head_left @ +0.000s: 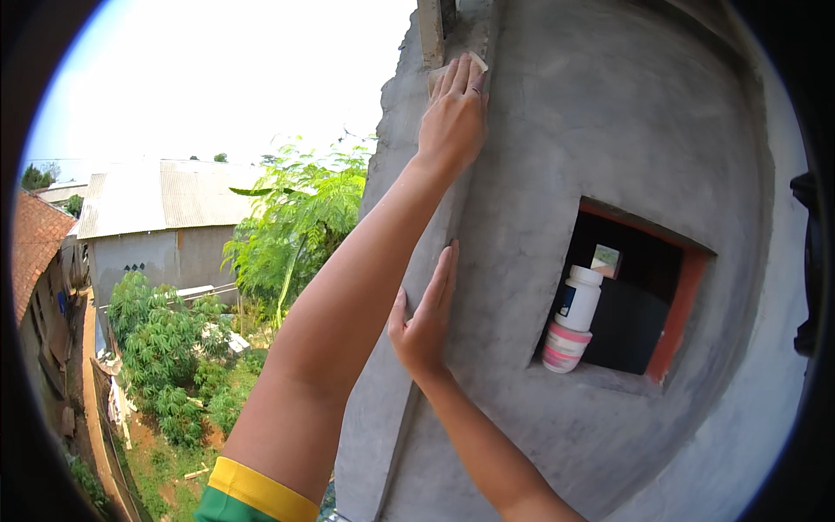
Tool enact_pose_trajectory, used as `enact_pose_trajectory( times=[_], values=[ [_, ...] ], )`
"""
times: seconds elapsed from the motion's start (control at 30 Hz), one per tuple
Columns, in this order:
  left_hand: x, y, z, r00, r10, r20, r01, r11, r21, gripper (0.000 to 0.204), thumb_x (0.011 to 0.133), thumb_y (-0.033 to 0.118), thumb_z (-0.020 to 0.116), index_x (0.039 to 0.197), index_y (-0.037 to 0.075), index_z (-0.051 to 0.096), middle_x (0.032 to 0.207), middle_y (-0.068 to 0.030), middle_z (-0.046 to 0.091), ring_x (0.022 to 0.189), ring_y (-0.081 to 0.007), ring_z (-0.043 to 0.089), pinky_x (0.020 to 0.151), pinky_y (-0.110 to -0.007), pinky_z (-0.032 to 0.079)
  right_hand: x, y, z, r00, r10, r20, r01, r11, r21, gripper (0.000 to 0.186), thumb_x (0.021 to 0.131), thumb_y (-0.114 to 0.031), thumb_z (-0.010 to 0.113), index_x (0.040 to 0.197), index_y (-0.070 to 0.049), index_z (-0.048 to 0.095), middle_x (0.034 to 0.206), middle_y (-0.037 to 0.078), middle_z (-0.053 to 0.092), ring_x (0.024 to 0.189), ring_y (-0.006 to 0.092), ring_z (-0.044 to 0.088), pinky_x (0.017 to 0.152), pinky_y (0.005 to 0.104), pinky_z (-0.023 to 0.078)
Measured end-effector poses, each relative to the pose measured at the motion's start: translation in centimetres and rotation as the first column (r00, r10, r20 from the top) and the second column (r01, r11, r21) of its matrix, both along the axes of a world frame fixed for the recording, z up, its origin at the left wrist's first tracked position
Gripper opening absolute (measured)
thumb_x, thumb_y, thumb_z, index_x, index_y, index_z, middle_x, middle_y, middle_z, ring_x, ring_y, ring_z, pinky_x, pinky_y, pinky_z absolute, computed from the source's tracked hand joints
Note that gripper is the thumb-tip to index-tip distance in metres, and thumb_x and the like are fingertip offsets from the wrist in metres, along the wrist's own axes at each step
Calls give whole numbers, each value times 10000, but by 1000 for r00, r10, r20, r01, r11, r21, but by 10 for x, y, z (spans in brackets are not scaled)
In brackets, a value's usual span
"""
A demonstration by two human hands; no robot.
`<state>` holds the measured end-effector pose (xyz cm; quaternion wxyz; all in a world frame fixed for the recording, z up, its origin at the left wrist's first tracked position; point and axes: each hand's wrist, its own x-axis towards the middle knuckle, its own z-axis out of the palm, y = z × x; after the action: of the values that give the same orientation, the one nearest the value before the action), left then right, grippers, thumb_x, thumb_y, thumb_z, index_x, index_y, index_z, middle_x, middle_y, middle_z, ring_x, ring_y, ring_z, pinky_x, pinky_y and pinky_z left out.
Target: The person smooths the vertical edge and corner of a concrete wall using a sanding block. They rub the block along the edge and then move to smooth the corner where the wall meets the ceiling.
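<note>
High on the grey plastered wall (522, 139), my left hand (455, 120) presses a pale tan sheet that looks like sandpaper (436, 80) against the corner edge. Its fingers lie together over the sheet, and a pale edge shows past the fingertips. Most of the sheet is hidden under the hand. Lower down the same edge, my right hand (424, 326) rests against the wall. Its fingers point up and the thumb stands apart, with nothing held.
Right of my hands, a white bottle (580, 297) stands on a pink-and-white jar (566, 348) in a square opening with an orange-red frame (678, 317). A wooden post (430, 35) rises above my left hand. Left, far below, are trees (165, 357), a path (94, 374) and roofs (191, 196).
</note>
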<state>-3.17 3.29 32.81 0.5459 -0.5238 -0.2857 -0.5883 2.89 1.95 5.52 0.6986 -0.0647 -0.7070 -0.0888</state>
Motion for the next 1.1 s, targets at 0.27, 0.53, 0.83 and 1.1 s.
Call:
enact_pose_trajectory(
  times=[0.27,0.53,0.83,1.1],
  values=[
    [-2,2,2,998,-46,-47,46,999,14,435,1105,104,505,1512,-28,581,1660,-225,490,1566,-412,418,1259,-483,422,0,1,0,1000,-2,-3,3,1000,20,851,1008,-49,616,1683,128,129,1725,401,190,1589,553,292,1292,549,337],
    [15,5,-16,987,-30,158,24,999,38,440,1132,193,498,1492,-31,617,1641,-270,501,1561,-455,419,1284,-525,360,1,0,-1,1000,-15,15,15,1000,16,884,1009,-59,631,1696,107,99,1735,393,165,1587,557,291,1290,554,347],
    [7,2,-21,938,-32,345,36,999,-6,478,1138,248,465,1482,-40,631,1647,-289,488,1570,-462,408,1302,-533,318,2,0,-2,999,-34,16,34,999,-2,860,1021,-88,633,1687,119,129,1724,396,194,1580,559,302,1282,557,351],
    [-19,-4,-17,933,77,351,-52,995,-81,497,1149,270,447,1471,-64,624,1632,-304,495,1546,-474,432,1294,-503,346,2,-1,-1,999,-38,11,38,999,-5,837,1020,-78,621,1677,135,147,1723,400,197,1579,559,306,1279,556,348]
  ],
)
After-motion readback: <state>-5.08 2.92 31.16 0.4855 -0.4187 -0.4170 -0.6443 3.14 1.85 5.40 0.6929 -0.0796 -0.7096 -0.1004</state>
